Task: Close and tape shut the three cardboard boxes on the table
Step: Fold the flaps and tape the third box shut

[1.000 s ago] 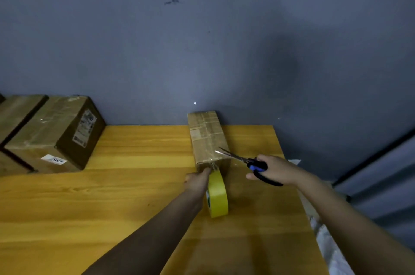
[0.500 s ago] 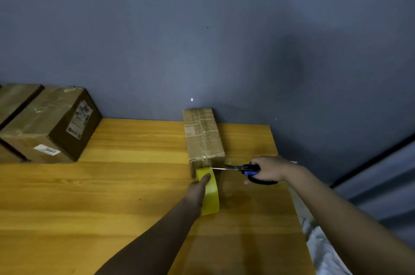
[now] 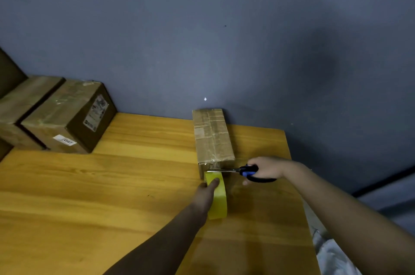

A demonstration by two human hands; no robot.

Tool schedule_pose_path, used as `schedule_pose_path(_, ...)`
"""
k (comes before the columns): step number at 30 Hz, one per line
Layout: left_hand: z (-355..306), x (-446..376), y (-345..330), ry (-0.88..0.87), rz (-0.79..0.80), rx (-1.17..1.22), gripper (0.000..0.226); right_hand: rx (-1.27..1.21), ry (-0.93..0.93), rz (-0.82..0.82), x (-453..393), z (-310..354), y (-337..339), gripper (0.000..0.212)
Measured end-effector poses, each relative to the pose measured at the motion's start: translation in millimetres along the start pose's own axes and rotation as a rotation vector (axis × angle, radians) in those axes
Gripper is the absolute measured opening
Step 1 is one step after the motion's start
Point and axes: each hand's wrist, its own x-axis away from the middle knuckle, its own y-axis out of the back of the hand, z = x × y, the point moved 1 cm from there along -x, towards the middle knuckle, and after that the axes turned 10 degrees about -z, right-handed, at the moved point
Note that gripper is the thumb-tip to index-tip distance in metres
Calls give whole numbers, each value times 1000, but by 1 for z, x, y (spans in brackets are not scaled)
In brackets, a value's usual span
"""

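Holding the yellow tape roll (image 3: 217, 196) on edge against the tabletop (image 3: 112, 185), the left hand (image 3: 205, 194) keeps its grip curled over the roll's left side, one finger lying across the top of the band. The right hand (image 3: 267, 168) has its grip closed through the dark handles of the scissors (image 3: 243, 171), with the blades pointing toward 9 o'clock and reaching the top of the roll, just in front of the near end of the narrow cardboard box (image 3: 212, 137). Whether the blades are parted or together cannot be determined, and the tape strand between roll and box is not resolvable. The narrow box lies flaps closed at 12 o'clock from the roll, its far end near the wall (image 3: 247, 50).

At 10 o'clock, a labelled cardboard box (image 3: 67, 117) sits with a second box (image 3: 20, 104) touching its left side; the second box is cut off by the frame edge. A dark shape at the far left edge cannot be identified.

The tabletop is yellow-orange wood grain. The wall is grey-blue, with a small dark mark high up and a small white fleck above the narrow box. Pale fabric (image 3: 332, 256) shows past the tabletop's right edge at 4 o'clock.
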Motion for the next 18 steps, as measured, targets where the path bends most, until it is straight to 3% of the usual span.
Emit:
schedule_pose_path(8,4,-4,0,-4,5,-13,55,31,37,6,-16,4,7,39)
schedule_pose_path(18,4,-7,1,-11,5,-10,54,274,97,-115,-16,8,13,39)
